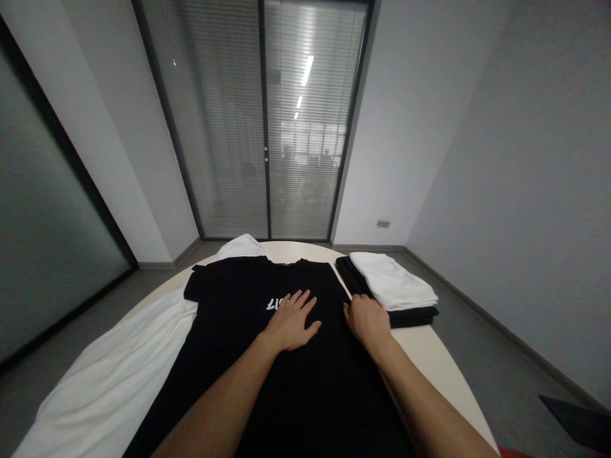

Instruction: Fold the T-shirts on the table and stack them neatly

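A black T-shirt lies spread on the table, its neckline at the far side and a white print near the chest. My left hand rests flat on the chest, fingers spread, partly covering the print. At the shirt's right edge, my right hand has its fingers curled down around the black cloth by the sleeve; the fingertips are mostly hidden. The left sleeve lies out flat toward the upper left.
White cloth drapes over the table's left side, under the black shirt. A folded white garment tops a stack of folded black garments at the right. The round table's rim curves along the right.
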`<move>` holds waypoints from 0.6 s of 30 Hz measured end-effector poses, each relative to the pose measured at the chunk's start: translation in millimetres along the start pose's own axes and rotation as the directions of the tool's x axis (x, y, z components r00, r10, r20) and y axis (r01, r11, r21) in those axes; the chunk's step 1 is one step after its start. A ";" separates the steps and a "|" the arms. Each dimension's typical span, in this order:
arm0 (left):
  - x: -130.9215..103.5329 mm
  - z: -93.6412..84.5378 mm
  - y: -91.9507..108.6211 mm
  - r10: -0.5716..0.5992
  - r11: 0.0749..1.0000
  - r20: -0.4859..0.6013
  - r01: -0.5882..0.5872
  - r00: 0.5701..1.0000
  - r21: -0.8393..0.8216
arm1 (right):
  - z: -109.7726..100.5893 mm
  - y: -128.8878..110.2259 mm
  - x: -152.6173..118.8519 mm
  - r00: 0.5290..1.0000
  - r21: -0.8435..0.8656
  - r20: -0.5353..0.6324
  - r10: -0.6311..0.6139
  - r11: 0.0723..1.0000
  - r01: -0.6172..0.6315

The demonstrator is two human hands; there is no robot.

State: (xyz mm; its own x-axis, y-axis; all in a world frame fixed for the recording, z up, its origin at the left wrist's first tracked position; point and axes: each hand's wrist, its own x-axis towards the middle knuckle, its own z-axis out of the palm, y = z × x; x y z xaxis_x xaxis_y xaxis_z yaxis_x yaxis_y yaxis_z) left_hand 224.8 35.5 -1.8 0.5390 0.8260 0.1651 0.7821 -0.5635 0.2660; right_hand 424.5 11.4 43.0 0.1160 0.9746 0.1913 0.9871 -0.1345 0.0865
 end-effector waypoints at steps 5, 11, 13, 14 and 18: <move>-0.5 1.2 -1.7 0.013 1.000 -0.009 -0.013 1.000 -0.005 | 1.0 2.5 0.9 1.000 0.008 -0.020 -0.012 1.000 0.012; -1.7 -2.2 -0.7 0.011 1.000 0.002 -0.011 1.000 -0.009 | 2.1 6.7 9.5 0.998 0.265 0.057 0.016 0.964 -0.031; -1.5 -3.3 -0.2 0.008 1.000 0.010 -0.008 1.000 -0.011 | 3.9 8.0 13.2 0.997 0.417 0.077 0.013 0.908 -0.044; -1.2 -3.5 -0.3 0.007 1.000 0.014 -0.007 1.000 -0.015 | 4.8 7.9 14.4 0.997 0.488 0.077 0.008 0.872 -0.045; 1.5 -2.1 -2.7 -0.006 0.998 0.023 0.007 1.000 -0.061 | 6.4 2.3 14.1 0.998 0.699 0.044 -0.042 0.716 -0.001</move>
State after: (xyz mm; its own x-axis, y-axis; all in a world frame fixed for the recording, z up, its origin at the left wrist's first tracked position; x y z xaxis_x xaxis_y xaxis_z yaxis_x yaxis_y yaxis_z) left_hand 222.8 38.2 -0.3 0.5415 0.8286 0.1421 0.7654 -0.5558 0.3245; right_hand 429.1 26.0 39.6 0.0792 0.9863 0.1445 0.7831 0.0281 -0.6212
